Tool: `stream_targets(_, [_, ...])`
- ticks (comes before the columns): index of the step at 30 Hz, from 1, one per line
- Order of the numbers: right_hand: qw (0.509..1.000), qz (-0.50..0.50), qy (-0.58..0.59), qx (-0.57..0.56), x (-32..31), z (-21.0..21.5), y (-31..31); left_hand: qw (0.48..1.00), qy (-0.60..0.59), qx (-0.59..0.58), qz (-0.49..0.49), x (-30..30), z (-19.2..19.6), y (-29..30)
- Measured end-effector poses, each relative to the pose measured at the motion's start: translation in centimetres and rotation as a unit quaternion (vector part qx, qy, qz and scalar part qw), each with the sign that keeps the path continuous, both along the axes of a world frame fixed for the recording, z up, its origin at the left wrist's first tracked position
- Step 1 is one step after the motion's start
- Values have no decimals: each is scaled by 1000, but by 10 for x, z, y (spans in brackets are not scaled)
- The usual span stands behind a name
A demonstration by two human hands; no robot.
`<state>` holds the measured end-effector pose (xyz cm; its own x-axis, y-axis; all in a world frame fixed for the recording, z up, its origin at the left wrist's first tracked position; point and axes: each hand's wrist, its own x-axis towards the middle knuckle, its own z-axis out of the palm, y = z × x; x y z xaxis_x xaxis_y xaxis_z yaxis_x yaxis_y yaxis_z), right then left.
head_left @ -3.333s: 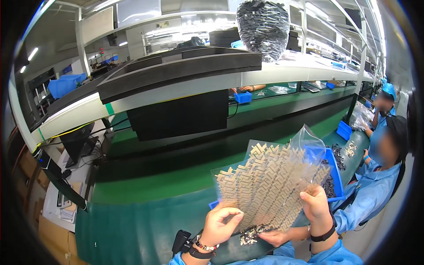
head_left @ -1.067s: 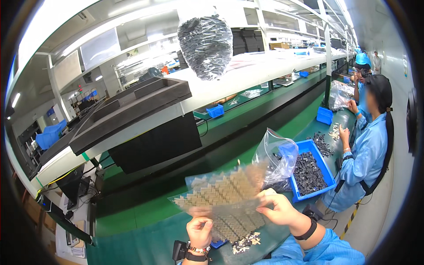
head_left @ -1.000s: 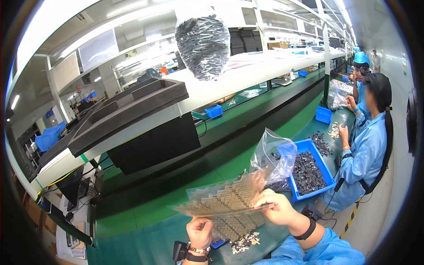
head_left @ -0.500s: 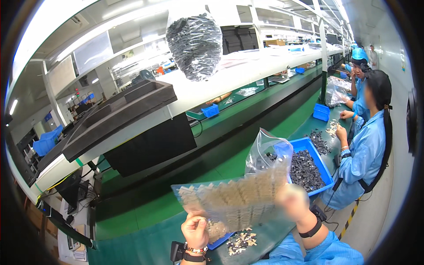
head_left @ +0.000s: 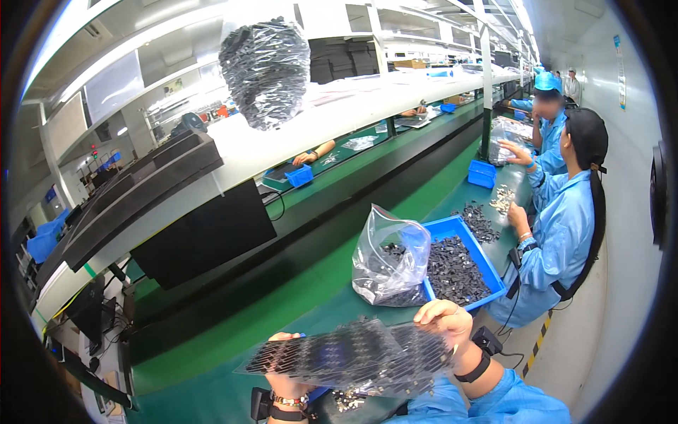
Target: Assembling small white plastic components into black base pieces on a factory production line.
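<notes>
A thin clear plastic sheet [head_left: 332,357] spans the space between my two hands, patterned with many rows of small dark shapes. It looks like overlapping layers, though I cannot tell how many. My left hand [head_left: 286,385] grips its left end, with the palm partly hidden behind the plastic. At the other end, my right hand [head_left: 446,324] pinches the upper right corner. Beneath the sheet lies a pile of small pale and dark pieces [head_left: 347,401], next to a mostly covered blue tray.
Beyond my right hand stand a blue bin [head_left: 462,225] of small black parts and an open clear bag [head_left: 385,272] holding similar parts. Co-workers in blue [head_left: 565,212] sit along the bench at right. A large bag of black parts [head_left: 265,74] rests on the white shelf.
The sheet has come down and tipped flatter, and its rows now look dark instead of beige. My right hand moved down and left. The view has shifted right.
</notes>
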<state>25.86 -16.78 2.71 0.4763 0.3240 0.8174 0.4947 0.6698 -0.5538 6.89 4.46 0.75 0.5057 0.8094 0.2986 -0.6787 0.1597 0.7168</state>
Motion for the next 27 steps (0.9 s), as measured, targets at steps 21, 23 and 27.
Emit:
stream_targets(21, [967,-127,-222,9,-1,2,-1,990,-8,-110,-83,4,-4,-6])
stream_targets(23, [967,-133,-219,3,-2,0,-1,992,3,-96,-82,3,-5,-5])
stream_targets(27, [973,-133,-189,-20,-5,-5,-2,986,-2,-120,-116,0,-7,0])
